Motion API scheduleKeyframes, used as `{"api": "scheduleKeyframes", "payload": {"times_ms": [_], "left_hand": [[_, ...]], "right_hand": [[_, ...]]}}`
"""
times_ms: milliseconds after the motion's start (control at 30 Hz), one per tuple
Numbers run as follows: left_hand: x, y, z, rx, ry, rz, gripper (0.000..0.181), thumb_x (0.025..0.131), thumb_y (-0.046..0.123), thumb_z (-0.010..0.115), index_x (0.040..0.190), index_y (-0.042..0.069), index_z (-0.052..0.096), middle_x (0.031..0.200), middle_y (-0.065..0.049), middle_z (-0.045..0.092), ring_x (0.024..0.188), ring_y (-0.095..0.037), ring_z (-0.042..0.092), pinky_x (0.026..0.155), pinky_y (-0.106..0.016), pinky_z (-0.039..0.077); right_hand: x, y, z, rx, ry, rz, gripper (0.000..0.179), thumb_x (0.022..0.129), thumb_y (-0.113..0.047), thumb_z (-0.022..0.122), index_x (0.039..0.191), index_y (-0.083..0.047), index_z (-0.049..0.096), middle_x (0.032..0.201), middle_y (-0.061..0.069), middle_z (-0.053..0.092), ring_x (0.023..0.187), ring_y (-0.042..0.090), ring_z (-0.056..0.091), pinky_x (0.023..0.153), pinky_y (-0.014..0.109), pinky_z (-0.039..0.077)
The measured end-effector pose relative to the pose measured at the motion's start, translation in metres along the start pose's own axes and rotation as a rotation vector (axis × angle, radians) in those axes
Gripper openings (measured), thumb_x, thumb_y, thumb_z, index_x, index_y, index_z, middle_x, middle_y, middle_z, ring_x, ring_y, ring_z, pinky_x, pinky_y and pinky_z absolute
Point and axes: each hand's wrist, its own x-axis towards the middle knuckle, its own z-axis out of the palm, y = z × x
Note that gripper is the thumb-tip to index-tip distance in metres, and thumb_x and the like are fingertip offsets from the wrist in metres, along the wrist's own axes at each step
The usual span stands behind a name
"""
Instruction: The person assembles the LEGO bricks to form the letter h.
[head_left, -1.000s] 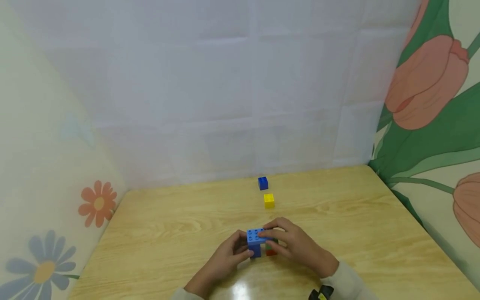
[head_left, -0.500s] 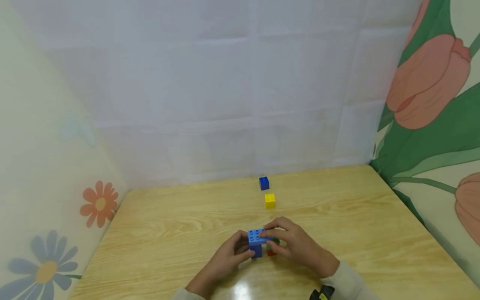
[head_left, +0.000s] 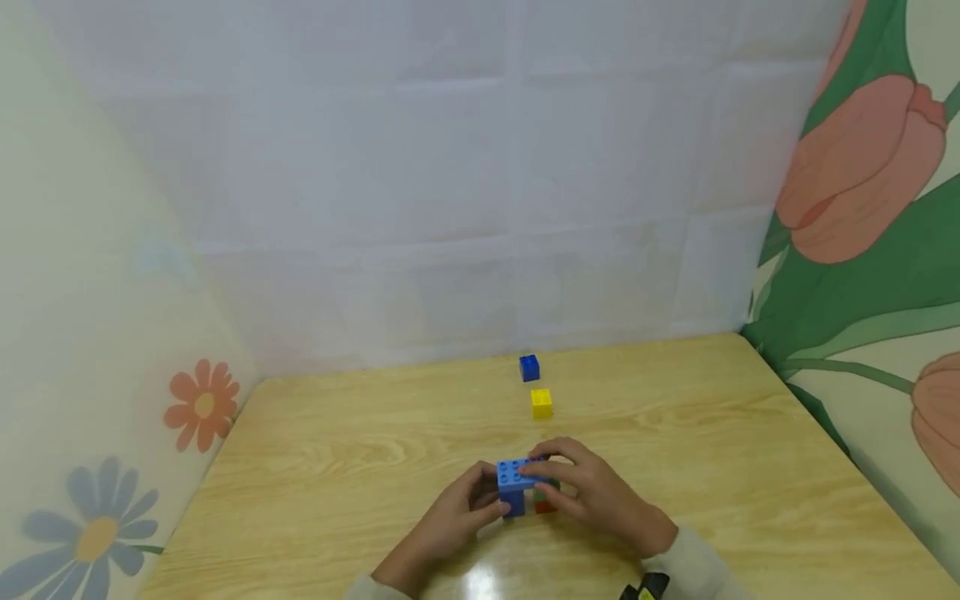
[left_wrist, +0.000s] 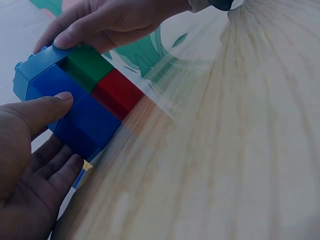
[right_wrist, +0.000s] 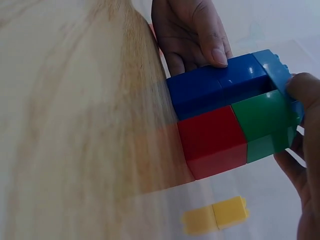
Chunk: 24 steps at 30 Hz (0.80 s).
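Observation:
A small toy-brick arch stands on the table. Its top is a light blue studded brick (head_left: 512, 475), bridging two short columns. The left column is made of dark blue bricks (left_wrist: 92, 125); the other has a green brick (right_wrist: 262, 120) over a red brick (right_wrist: 212, 137). My left hand (head_left: 452, 512) pinches the dark blue column, thumb on the near face and fingers at the far side. With my right hand (head_left: 596, 492) I hold the right end of the light blue brick, thumb in front and fingers over its top, hiding part of it and the green brick.
Behind the arch a yellow brick (head_left: 541, 404) sits on the wooden table (head_left: 360, 433), with a loose dark blue brick (head_left: 529, 367) farther back. A white sheet (head_left: 450, 208) hangs behind the table, and flower-patterned walls flank it.
Both hands keep their hold on the arch. Only the head view has shifted slightly.

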Motion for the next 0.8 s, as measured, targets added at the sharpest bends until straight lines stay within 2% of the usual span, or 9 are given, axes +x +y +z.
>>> {"api": "scheduleKeyframes", "payload": {"times_ms": [300, 500, 667, 800], "left_hand": [[0.0003, 0.0022, -0.0017, -0.009, 0.004, -0.029, 0.04, 0.094, 0.025, 0.066, 0.125, 0.008, 0.048, 0.133, -0.012, 0.055, 0.124, -0.025, 0.053, 0.101, -0.026, 0.046], [-0.0002, 0.0002, -0.0025, -0.017, 0.001, -0.035, 0.04, 0.094, 0.025, 0.067, 0.126, 0.008, 0.048, 0.133, -0.012, 0.055, 0.125, -0.026, 0.053, 0.101, -0.026, 0.045], [-0.0001, -0.0005, -0.0025, -0.005, -0.001, -0.033, 0.041, 0.093, 0.026, 0.067, 0.126, 0.009, 0.049, 0.132, -0.011, 0.055, 0.125, -0.026, 0.053, 0.102, -0.026, 0.045], [-0.0002, 0.0004, -0.0009, -0.012, 0.006, -0.035, 0.04, 0.093, 0.024, 0.067, 0.125, 0.008, 0.049, 0.131, -0.012, 0.056, 0.124, -0.026, 0.054, 0.102, -0.026, 0.045]], "right_hand": [[0.0002, 0.0031, 0.0024, 0.079, 0.018, 0.023, 0.036, 0.092, -0.014, 0.069, 0.127, -0.015, 0.062, 0.124, 0.002, 0.056, 0.11, 0.017, 0.057, 0.092, 0.022, 0.051], [0.001, -0.0008, 0.0, 0.147, 0.017, 0.091, 0.043, 0.087, -0.01, 0.074, 0.127, -0.011, 0.061, 0.124, -0.001, 0.058, 0.111, 0.017, 0.059, 0.091, 0.028, 0.053], [-0.0006, 0.0016, -0.0019, 0.21, 0.006, 0.144, 0.044, 0.088, -0.012, 0.074, 0.129, -0.013, 0.06, 0.124, -0.001, 0.059, 0.111, 0.017, 0.059, 0.09, 0.033, 0.054], [-0.0029, 0.0071, -0.0028, 0.233, 0.046, 0.167, 0.043, 0.088, -0.006, 0.07, 0.13, -0.013, 0.059, 0.12, 0.002, 0.062, 0.105, 0.018, 0.061, 0.086, 0.039, 0.056]]}}
